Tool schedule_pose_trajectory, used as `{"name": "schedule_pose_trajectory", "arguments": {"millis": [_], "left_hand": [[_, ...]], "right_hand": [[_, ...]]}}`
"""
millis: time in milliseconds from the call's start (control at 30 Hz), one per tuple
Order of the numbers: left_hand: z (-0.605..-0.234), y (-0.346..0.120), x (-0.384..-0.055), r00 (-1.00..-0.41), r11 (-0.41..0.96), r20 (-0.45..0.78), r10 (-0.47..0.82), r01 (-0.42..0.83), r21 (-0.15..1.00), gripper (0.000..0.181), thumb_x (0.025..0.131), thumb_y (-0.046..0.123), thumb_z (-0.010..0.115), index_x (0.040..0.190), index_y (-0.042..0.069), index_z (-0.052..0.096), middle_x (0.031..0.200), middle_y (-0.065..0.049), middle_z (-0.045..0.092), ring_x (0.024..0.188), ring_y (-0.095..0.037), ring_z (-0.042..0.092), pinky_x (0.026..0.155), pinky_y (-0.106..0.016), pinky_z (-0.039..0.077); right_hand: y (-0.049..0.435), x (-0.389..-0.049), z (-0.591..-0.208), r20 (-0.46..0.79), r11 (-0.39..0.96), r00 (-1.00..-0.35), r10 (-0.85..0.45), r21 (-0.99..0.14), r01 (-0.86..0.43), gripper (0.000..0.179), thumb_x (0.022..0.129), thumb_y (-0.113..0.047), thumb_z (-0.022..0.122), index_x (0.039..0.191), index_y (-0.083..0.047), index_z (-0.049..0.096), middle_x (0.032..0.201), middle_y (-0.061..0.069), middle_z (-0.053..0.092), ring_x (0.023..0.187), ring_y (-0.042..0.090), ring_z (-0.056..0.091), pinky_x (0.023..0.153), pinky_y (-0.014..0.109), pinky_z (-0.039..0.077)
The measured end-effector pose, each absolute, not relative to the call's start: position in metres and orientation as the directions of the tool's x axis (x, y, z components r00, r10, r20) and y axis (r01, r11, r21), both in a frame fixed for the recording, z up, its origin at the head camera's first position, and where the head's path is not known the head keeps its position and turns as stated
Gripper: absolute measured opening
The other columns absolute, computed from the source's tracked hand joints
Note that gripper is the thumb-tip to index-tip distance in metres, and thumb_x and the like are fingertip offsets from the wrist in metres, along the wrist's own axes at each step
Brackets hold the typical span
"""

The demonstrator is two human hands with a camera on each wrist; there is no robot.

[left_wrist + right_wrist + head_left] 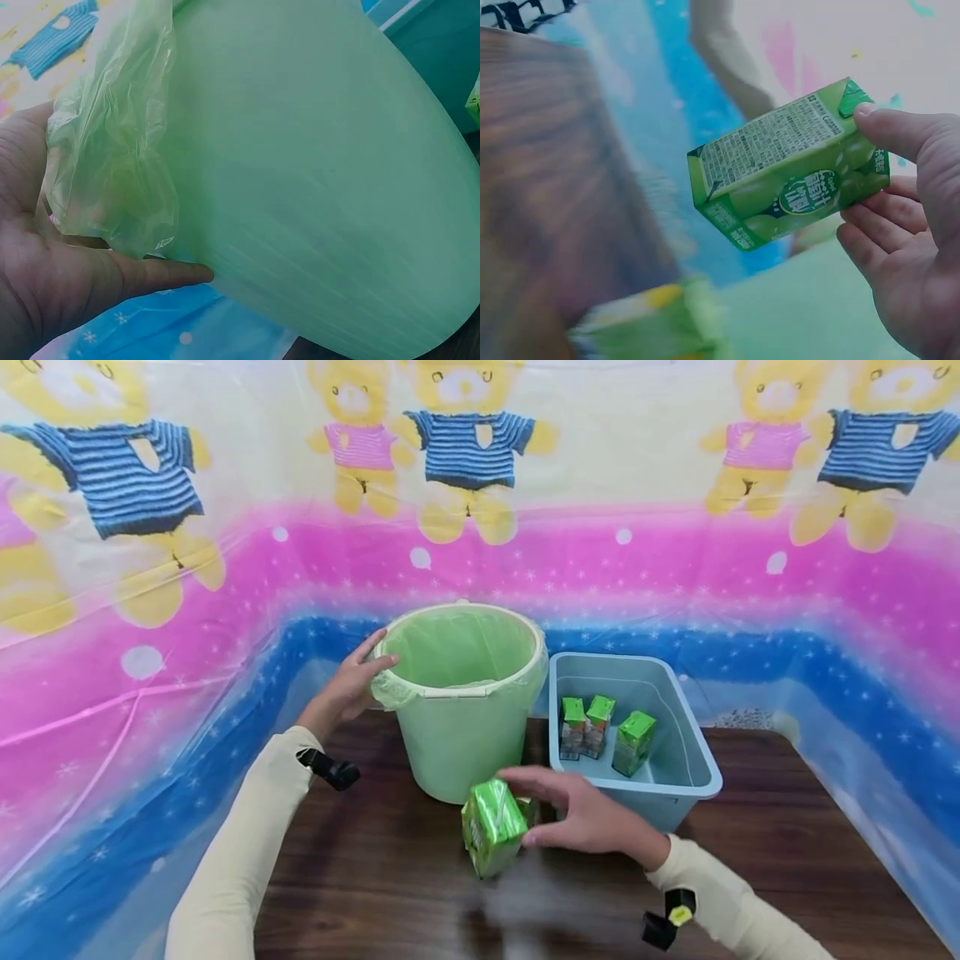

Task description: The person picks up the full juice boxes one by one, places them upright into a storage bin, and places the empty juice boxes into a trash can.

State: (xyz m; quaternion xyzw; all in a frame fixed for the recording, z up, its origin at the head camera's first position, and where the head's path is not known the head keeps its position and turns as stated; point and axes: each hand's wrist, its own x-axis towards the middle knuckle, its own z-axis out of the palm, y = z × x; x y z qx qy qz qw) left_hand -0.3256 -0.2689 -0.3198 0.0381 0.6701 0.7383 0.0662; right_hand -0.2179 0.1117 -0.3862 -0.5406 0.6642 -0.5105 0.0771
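My right hand (581, 814) holds a green juice box (495, 831) between thumb and fingers above the table, in front of the bin. In the right wrist view, the printed side of that juice box (787, 176) shows, with the thumb pressing its end. A blurred green and yellow package (652, 322) appears below it; its kind cannot be told. My left hand (348, 685) grips the left rim of a light green trash bin (465, 743) lined with a clear green bag. In the left wrist view, one finger lies along the bin's outer wall beneath the bag's folded edge (120, 165).
A grey-blue plastic tub (693, 768) stands right of the bin, with three green juice boxes (634, 743) inside. Both containers stand on a dark wooden table (360, 877). A sheet printed with teddy bears (468, 452) surrounds the table at the back and sides.
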Motion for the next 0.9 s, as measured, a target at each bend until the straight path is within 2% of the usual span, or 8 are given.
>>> {"name": "schedule_pose_trajectory", "arguments": {"millis": [133,233,333,467,667,733,900], "left_hand": [[-0.318,-0.268,-0.325,-0.987,-0.046,-0.042,0.155,-0.050,0.998,0.075,0.106,0.020,0.054,0.164,0.037,0.010,0.168,-0.013,0.012,0.114,-0.028,0.060,0.090,-0.052,0.055],[-0.319,-0.268,-0.326,-0.987,-0.039,-0.039,0.158,-0.046,0.998,0.075,0.106,0.021,0.054,0.164,0.037,0.009,0.168,-0.013,0.011,0.122,-0.034,0.054,0.094,-0.055,0.053],[-0.320,-0.268,-0.326,-0.987,-0.046,-0.032,0.157,-0.040,0.998,0.076,0.106,0.023,0.055,0.164,0.037,0.009,0.168,-0.014,0.010,0.117,-0.030,0.059,0.097,-0.058,0.051],[-0.322,-0.269,-0.323,-0.986,-0.040,-0.033,0.162,-0.040,0.998,0.076,0.106,0.025,0.055,0.164,0.037,0.008,0.169,-0.013,0.007,0.103,-0.020,0.064,0.100,-0.061,0.047],[-0.325,-0.269,-0.319,-0.986,-0.034,-0.026,0.164,-0.032,0.999,0.076,0.106,0.024,0.054,0.165,0.034,0.006,0.169,-0.015,0.005,0.095,-0.015,0.066,0.088,-0.050,0.055],[-0.324,-0.268,-0.319,-0.985,-0.039,-0.023,0.170,-0.030,0.999,0.077,0.106,0.024,0.054,0.165,0.034,0.005,0.169,-0.016,0.005,0.094,-0.014,0.067,0.086,-0.047,0.056],[-0.320,-0.267,-0.318,-0.984,-0.043,-0.012,0.177,-0.020,0.999,0.078,0.105,0.025,0.057,0.164,0.035,0.006,0.169,-0.014,0.003,0.100,-0.015,0.064,0.097,-0.054,0.051]], "right_hand": [[0.114,-0.234,-0.342,0.554,-0.186,-0.332,-0.763,-0.681,-0.709,0.075,0.084,0.011,0.076,0.149,0.009,0.040,0.148,0.027,0.046,0.137,0.024,0.050,0.111,0.043,0.044],[0.116,-0.250,-0.312,0.628,-0.246,-0.316,-0.711,-0.643,-0.725,0.073,0.083,0.011,0.075,0.146,0.016,0.038,0.147,0.030,0.045,0.135,0.025,0.051,0.110,0.043,0.045],[0.117,-0.265,-0.286,0.667,-0.261,-0.373,-0.645,-0.651,-0.713,0.073,0.087,0.004,0.076,0.146,0.017,0.036,0.148,0.033,0.042,0.135,0.023,0.052,0.110,0.040,0.044],[0.114,-0.283,-0.259,0.660,-0.215,-0.495,-0.566,-0.697,-0.684,0.073,0.089,-0.001,0.076,0.149,0.012,0.037,0.151,0.031,0.042,0.137,0.024,0.050,0.112,0.037,0.043],[0.102,-0.320,-0.243,0.575,-0.131,-0.657,-0.488,-0.793,-0.595,0.069,0.092,-0.006,0.075,0.153,-0.004,0.043,0.153,0.016,0.047,0.140,0.026,0.048,0.110,0.035,0.045],[0.099,-0.333,-0.242,0.548,-0.115,-0.689,-0.475,-0.814,-0.569,0.067,0.093,-0.009,0.075,0.153,-0.007,0.044,0.153,0.013,0.048,0.139,0.025,0.049,0.108,0.035,0.047],[0.089,-0.360,-0.238,0.497,-0.062,-0.736,-0.460,-0.845,-0.532,0.064,0.095,-0.012,0.074,0.152,-0.009,0.045,0.151,0.011,0.051,0.136,0.022,0.052,0.106,0.034,0.049]]}}
